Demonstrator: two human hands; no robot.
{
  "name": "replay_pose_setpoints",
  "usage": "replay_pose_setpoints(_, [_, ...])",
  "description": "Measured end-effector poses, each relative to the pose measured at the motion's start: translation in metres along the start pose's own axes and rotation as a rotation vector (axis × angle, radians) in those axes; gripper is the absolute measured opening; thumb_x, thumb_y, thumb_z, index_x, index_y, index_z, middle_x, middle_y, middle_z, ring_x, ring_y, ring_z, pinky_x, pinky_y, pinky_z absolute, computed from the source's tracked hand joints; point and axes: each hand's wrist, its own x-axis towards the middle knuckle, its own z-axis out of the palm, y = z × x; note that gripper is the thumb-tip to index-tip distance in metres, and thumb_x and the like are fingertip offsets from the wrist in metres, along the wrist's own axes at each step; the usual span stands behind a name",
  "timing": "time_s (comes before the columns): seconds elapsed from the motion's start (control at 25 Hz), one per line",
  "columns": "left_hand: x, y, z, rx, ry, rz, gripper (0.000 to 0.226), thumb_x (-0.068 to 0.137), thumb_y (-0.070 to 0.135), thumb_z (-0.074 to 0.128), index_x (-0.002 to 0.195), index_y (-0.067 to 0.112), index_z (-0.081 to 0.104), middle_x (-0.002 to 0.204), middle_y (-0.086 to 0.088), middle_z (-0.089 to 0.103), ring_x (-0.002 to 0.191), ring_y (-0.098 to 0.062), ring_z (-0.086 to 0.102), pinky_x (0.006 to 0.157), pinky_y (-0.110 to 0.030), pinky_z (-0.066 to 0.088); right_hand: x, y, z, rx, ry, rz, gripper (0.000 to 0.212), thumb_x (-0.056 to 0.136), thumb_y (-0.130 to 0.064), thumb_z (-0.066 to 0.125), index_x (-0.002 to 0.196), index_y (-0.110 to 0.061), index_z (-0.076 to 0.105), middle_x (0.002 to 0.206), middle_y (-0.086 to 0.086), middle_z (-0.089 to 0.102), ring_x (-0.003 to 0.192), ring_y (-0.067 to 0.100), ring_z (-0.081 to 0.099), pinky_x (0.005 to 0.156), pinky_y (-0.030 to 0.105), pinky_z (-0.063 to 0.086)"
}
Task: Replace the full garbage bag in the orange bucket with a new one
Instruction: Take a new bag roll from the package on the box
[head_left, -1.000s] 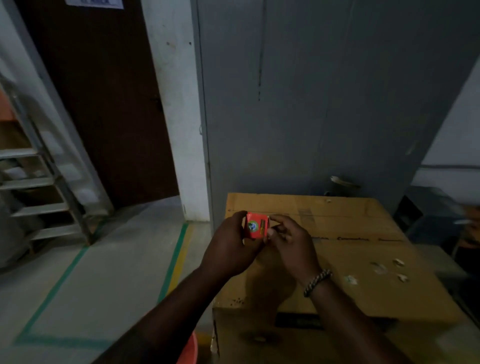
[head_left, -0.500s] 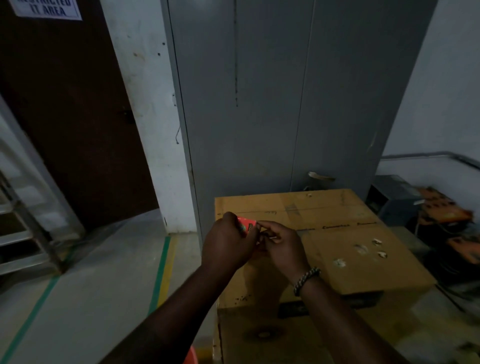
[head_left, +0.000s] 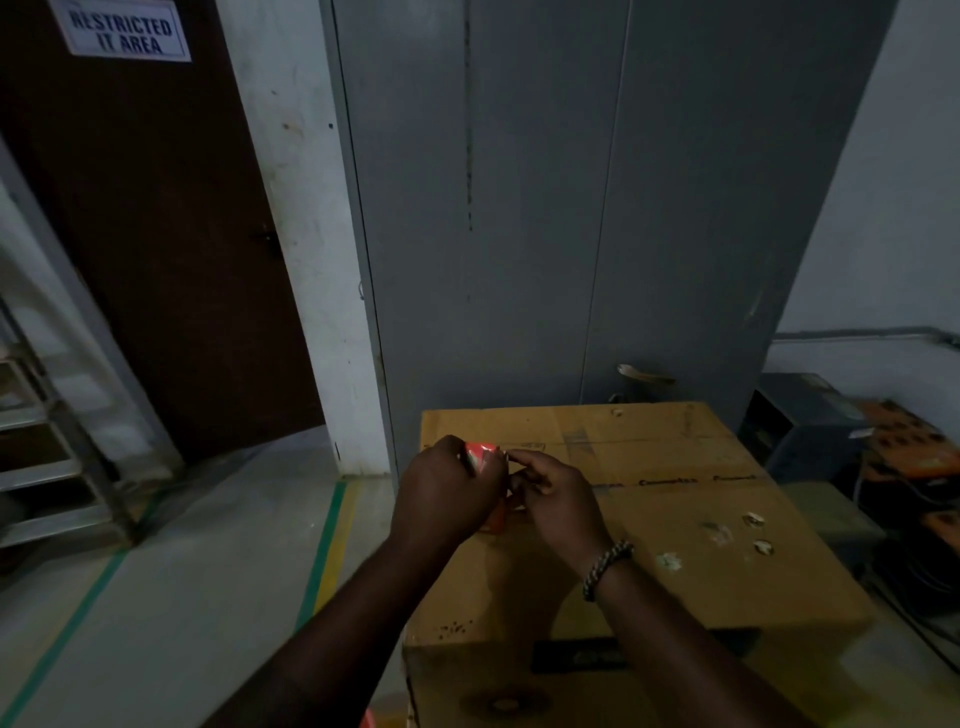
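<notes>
The left hand (head_left: 447, 493) grips a small red packet (head_left: 480, 453), likely the new bags, over a cardboard box (head_left: 675, 467); the right hand (head_left: 556, 499) pinches its right edge. In this dim light a hard tug could rip it or drop it on the floor (head_left: 156, 597). Grey cabinet (head_left: 519, 208) behind, dark door (head_left: 156, 234) far left.

Left hand (head_left: 447, 499) and right hand (head_left: 558, 506) meet ahead, fingers curled.
</notes>
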Motion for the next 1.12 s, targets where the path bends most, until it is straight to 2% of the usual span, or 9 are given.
replay_pose_setpoints(0.12, [0.002,0.002,-0.005,-0.062,0.003,-0.047,0.05,0.093,0.063,0.047,0.111,0.022,0.068,0.076,0.009,0.065,0.065,-0.002,0.064,0.057,-0.025,0.056,0.006,0.0,-0.003,0.004,0.001,-0.019,0.029,0.097,-0.02,0.064,0.124,-0.03,0.069,0.105,-0.009,0.072,0.095,0.01,0.071,0.08,0.039,0.063])
replay_pose_setpoints(0.24, [0.005,-0.004,-0.01,-0.246,0.007,-0.084,0.046,0.098,0.055,0.043,0.125,0.023,0.063,0.091,0.001,0.072,0.072,-0.009,0.071,0.068,-0.037,0.063,0.011,0.001,-0.007,-0.033,0.018,-0.044,0.029,0.095,-0.025,0.066,0.124,-0.03,0.068,0.111,-0.012,0.069,0.102,0.006,0.066,0.082,0.038,0.062])
replay_pose_setpoints(0.32, [0.006,-0.01,-0.011,-0.287,0.081,-0.111,0.039,0.101,0.046,0.045,0.13,0.022,0.057,0.094,0.001,0.073,0.072,-0.007,0.07,0.065,-0.036,0.062,0.013,0.002,-0.007,-0.043,0.031,-0.057,0.031,0.094,-0.027,0.068,0.124,-0.035,0.067,0.12,-0.015,0.066,0.105,0.006,0.065,0.082,0.039,0.063])
replay_pose_setpoints(0.44, [0.005,-0.022,-0.012,-0.123,0.207,-0.034,0.04,0.098,0.03,0.057,0.137,0.027,0.049,0.107,0.008,0.068,0.087,-0.002,0.065,0.069,-0.023,0.055,0.018,-0.001,-0.008,-0.012,0.004,-0.034,0.04,0.094,-0.022,0.068,0.127,-0.043,0.062,0.123,-0.012,0.066,0.101,0.009,0.067,0.077,0.04,0.064])
replay_pose_setpoints(0.52, [0.008,-0.035,-0.008,0.047,0.204,0.108,0.046,0.091,0.024,0.067,0.135,0.033,0.054,0.124,0.005,0.06,0.108,-0.011,0.059,0.085,-0.031,0.056,0.019,-0.004,-0.009,-0.031,-0.018,-0.058,0.04,0.094,-0.018,0.067,0.128,-0.039,0.064,0.123,-0.012,0.067,0.101,0.01,0.066,0.079,0.036,0.063])
replay_pose_setpoints(0.68, [0.007,-0.038,-0.001,0.198,0.093,0.347,0.03,0.091,0.026,0.066,0.121,0.031,0.067,0.113,0.008,0.066,0.1,-0.009,0.057,0.083,-0.03,0.053,0.02,-0.007,-0.007,-0.043,-0.011,-0.066,0.035,0.094,-0.016,0.066,0.125,-0.034,0.067,0.121,-0.012,0.067,0.104,0.011,0.066,0.08,0.035,0.063])
replay_pose_setpoints(0.8, [-0.002,-0.031,0.0,-0.039,0.059,0.318,0.029,0.094,0.025,0.061,0.122,0.03,0.066,0.115,0.01,0.069,0.097,-0.002,0.063,0.082,-0.023,0.057,0.023,-0.007,-0.007,-0.042,0.0,-0.058,0.032,0.094,-0.014,0.066,0.12,-0.033,0.068,0.119,-0.011,0.066,0.105,0.013,0.066,0.08,0.039,0.063])
replay_pose_setpoints(0.96, [-0.012,-0.024,-0.002,-0.141,0.032,0.353,0.026,0.096,0.026,0.061,0.12,0.028,0.069,0.112,0.017,0.07,0.095,0.008,0.064,0.083,-0.011,0.055,0.024,-0.008,-0.009,0.005,0.026,-0.031,0.027,0.095,-0.011,0.065,0.112,-0.032,0.069,0.117,-0.009,0.065,0.098,0.016,0.068,0.069,0.039,0.065])
replay_pose_setpoints(1.12, [-0.016,-0.026,-0.003,-0.216,-0.082,0.305,0.039,0.091,0.033,0.07,0.128,0.033,0.058,0.115,0.028,0.058,0.103,0.012,0.058,0.087,-0.007,0.051,0.023,-0.007,-0.012,0.002,0.045,-0.036,0.024,0.094,-0.014,0.066,0.113,-0.028,0.069,0.113,-0.009,0.066,0.105,0.012,0.065,0.078,0.04,0.063])
